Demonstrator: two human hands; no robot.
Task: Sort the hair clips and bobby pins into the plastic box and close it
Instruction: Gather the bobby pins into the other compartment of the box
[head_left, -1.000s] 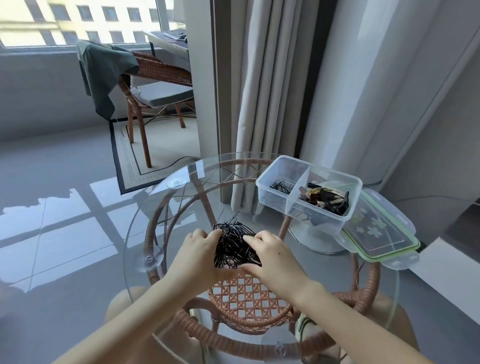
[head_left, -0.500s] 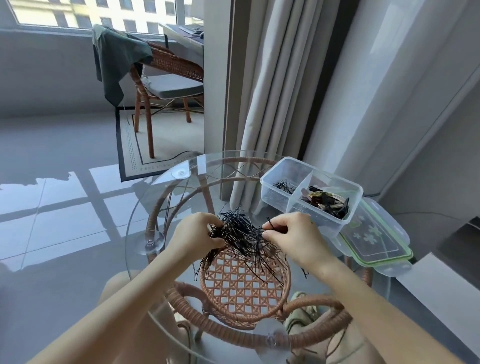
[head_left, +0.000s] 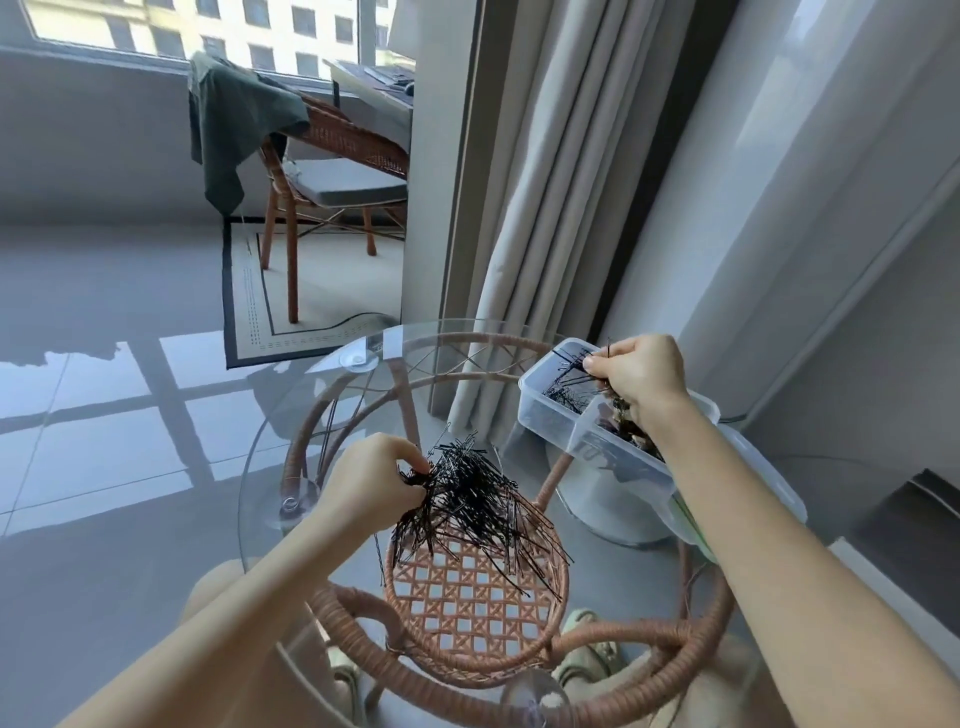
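Tabletop (head_left: 311, 415) was clear glass, smooth, glossy. Frame (head_left: 613, 686) beneath looked woven rattan, tan, ribbed, matt. Pins (head_left: 467, 499): thin black metal, faint sheen. Box (head_left: 550, 426) at right was clear smooth plastic, slightly cloudy. Curtain (head_left: 519, 208), upper centre, was beige matt cloth. Floor (head_left: 104, 441) at left: grey tile, mirror-glossy. Chair (head_left: 343, 135), upper left, was wicker under matt green cloth (head_left: 234, 119).

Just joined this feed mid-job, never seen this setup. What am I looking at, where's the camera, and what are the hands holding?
No machine: a person's bare hands, filmed by one wide-angle camera worn on their head, looking down. The left hand grips a bundle of black bobby pins over the round glass table. The right hand pinches a few pins over the left compartment of the open plastic box; hair clips lie in the other compartment.
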